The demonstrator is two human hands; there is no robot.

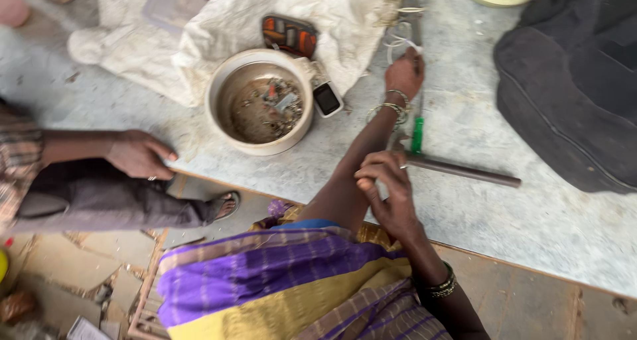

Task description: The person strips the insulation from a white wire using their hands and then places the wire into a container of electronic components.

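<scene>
Grey concrete slab [491,134]: a co-worker's hand [138,154] rests far left, beside a round cream bowl [259,101]. Left hand [405,73] presses the flat metal blade [414,21] down; right hand [393,195] grips its dark tubular handle [464,172] — stiff, heavy-looking, best held there.

A raised grey concrete slab [478,207] carries everything. On it lie a crumpled white sack [219,28], a round cream bowl [259,101] of scraps, a small dark device [327,98], a dark metal rod [464,171] and a heap of dark cloth [570,81]. A patterned pouch [288,35] rests on the sack.
</scene>
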